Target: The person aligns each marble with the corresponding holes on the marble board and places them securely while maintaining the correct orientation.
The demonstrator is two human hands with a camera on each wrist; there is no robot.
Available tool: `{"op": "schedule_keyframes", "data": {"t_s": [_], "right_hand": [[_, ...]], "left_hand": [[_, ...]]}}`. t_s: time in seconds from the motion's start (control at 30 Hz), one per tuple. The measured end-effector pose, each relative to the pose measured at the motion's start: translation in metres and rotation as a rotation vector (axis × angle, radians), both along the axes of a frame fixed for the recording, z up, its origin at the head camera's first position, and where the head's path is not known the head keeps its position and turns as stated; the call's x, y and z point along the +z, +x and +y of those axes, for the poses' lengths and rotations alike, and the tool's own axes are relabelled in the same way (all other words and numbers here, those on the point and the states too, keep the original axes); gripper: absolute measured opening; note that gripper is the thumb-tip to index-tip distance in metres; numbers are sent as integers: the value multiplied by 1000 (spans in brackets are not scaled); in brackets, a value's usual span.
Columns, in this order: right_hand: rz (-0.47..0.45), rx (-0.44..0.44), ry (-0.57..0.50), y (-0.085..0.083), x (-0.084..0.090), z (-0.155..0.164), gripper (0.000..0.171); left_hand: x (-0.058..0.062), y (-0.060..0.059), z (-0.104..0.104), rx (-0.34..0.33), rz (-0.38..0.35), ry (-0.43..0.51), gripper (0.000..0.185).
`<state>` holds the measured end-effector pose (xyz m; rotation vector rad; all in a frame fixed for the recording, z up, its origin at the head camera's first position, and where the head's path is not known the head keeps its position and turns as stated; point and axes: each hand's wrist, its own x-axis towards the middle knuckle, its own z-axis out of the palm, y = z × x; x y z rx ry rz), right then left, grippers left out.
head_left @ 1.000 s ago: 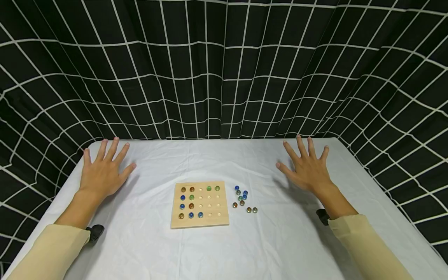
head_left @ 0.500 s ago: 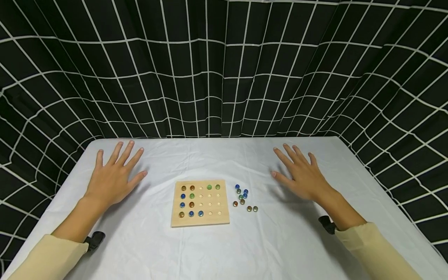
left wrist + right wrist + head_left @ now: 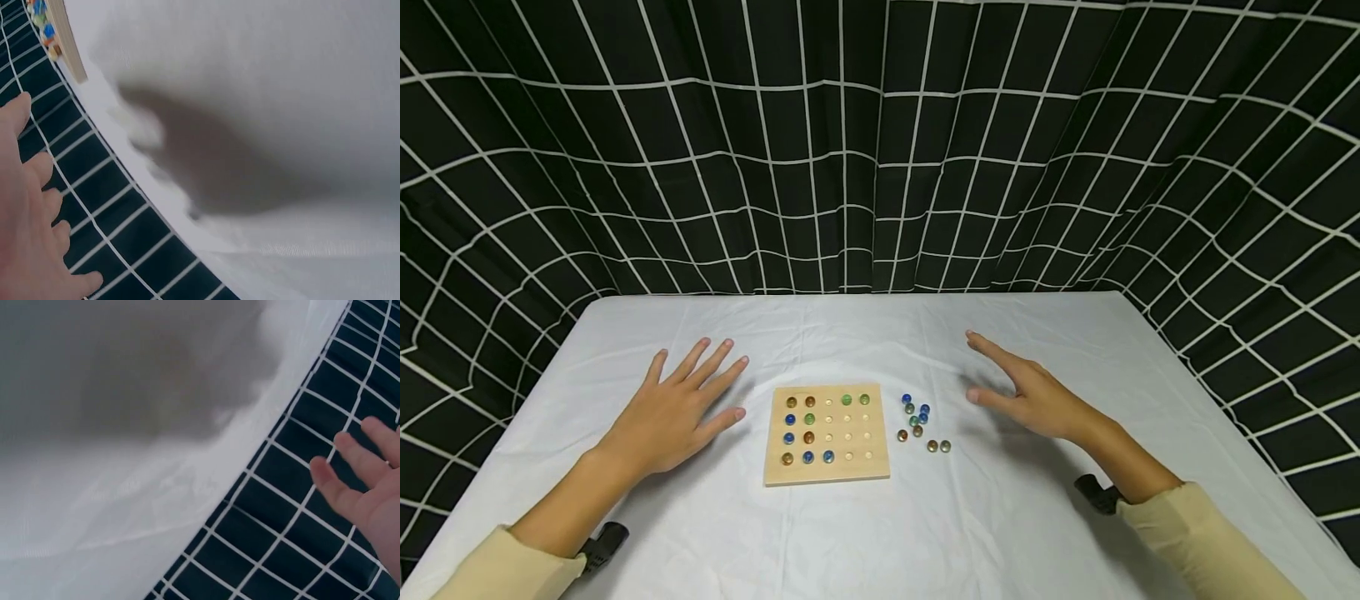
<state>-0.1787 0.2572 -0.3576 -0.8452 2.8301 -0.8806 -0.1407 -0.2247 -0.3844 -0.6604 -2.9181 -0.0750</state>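
Note:
A flat wooden board (image 3: pixel 857 471) with rows of small round hollows lies mid-table in the head view. Brown, blue and green marbles (image 3: pixel 808 437) fill most of its left side, and two green marbles (image 3: pixel 847 400) sit at its far right corner. Several loose marbles (image 3: pixel 923 418) are scattered just right of the board. My left hand (image 3: pixel 677 417) hovers left of the board, fingers spread and holding nothing. Over the table to the right of the loose marbles, my right hand (image 3: pixel 1037 396) is held with fingers extended and thumb apart, also holding nothing.
A white cloth (image 3: pixel 850 542) covers the table. Black curtains (image 3: pixel 820 183) with a white grid surround its back and sides. Each wrist bears a small black camera, such as the left wrist camera (image 3: pixel 604 546).
Both hands have moved inward toward the board, the left one also nearer the body. The right hand has turned sideways, its fingers closing together. Board and marbles stay in place.

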Motion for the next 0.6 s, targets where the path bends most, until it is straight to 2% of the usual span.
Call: {"op": "schedule_keyframes", "data": {"t_s": [0.13, 0.27, 0.43, 0.6], "right_hand": [[-54, 23, -62, 1, -4, -4, 80], [-93, 63, -103, 1, -9, -8, 71], [-157, 94, -80, 2, -14, -13, 56], [-210, 125, -75, 4, -20, -18, 49]], "left_hand": [[-2, 5, 8, -43, -52, 12, 68], [-5, 8, 15, -81, -86, 17, 68], [-11, 11, 21, -122, -119, 33, 69], [-16, 12, 25, -146, -130, 52, 70]]}}
